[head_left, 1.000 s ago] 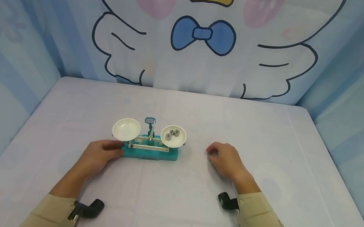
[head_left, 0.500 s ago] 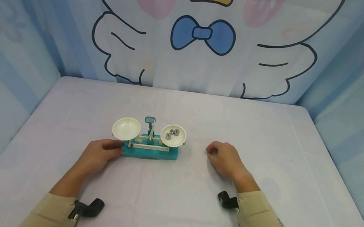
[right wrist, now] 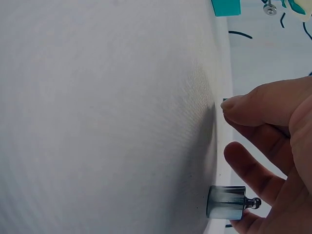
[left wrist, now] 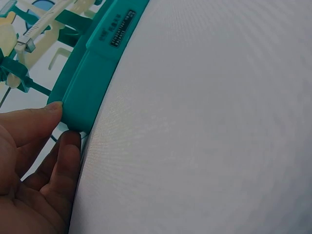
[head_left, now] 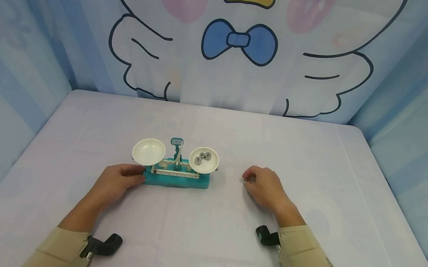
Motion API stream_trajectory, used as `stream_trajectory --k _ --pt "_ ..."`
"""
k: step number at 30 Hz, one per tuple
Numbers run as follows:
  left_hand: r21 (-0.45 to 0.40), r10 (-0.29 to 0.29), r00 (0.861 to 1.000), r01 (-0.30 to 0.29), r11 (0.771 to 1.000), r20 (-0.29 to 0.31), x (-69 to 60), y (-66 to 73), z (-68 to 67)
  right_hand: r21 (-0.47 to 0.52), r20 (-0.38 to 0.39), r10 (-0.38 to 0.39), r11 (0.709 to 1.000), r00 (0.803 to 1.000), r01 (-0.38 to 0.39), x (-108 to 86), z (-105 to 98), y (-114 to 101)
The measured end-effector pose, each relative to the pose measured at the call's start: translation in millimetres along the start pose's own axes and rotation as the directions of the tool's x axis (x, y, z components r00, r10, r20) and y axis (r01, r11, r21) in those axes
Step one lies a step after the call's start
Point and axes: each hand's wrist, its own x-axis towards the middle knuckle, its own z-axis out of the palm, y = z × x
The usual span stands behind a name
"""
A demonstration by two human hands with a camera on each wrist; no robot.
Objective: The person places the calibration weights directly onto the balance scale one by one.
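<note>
Left hand point(head_left: 117, 183) and right hand point(head_left: 265, 189): no visible move since the earlier head view; the small balance scale point(head_left: 176, 181) also sits where it did, left of centre in the frame.
Left fingers: thumb and a finger pinch the end of the teal base point(left wrist: 92, 78); a low hold there probably steadies the scale while leaving the pans free to tip.
Right fingers: in the right wrist view, thumb and forefinger come together at the tips, the others loosely bent; whether anything small is pinched, I cannot tell.
Standing weight point(right wrist: 226, 202): a shiny metal cylinder, upright on its flat end with its knob on top, lower right of the right wrist view; just beside the bent fingers, contact unclear.
Pans: two shallow white dishes; the right pan point(head_left: 209, 166) holds what look like three metal weights point(head_left: 208, 155), its raised rim likely keeping them from rolling off; the left pan point(head_left: 149, 152) is on the other side of the post.
Surface point(head_left: 201, 247): pale cloth, faintly creased, filling the lower frame.
Room: a cartoon backdrop point(head_left: 229, 85) with a blue bow tie point(head_left: 238, 40) rises across the top; blue-and-white curtains point(head_left: 3, 97) close both sides.
</note>
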Motion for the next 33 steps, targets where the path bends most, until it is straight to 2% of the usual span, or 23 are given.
stream_trajectory --k 10,16,21,33 --pt "0.013 -0.004 1.000 0.004 1.000 -0.007 -0.3 0.3 0.9 0.049 -0.051 -0.011 0.999 0.999 0.013 0.8 -4 -4" --pt "0.006 -0.009 1.000 0.009 1.000 -0.009 -0.3 0.2 1.0 0.088 -0.121 -0.023 0.996 0.992 0.034 0.8 -5 -8" --pt "0.001 -0.005 1.000 0.005 1.000 -0.009 -0.3 0.2 1.1 0.107 -0.176 -0.063 0.991 0.982 0.083 0.5 -7 -13" --pt "0.008 -0.003 1.000 0.004 1.000 -0.008 -0.5 0.4 0.9 0.135 -0.191 -0.093 0.984 0.977 0.120 -0.9 -9 -25"
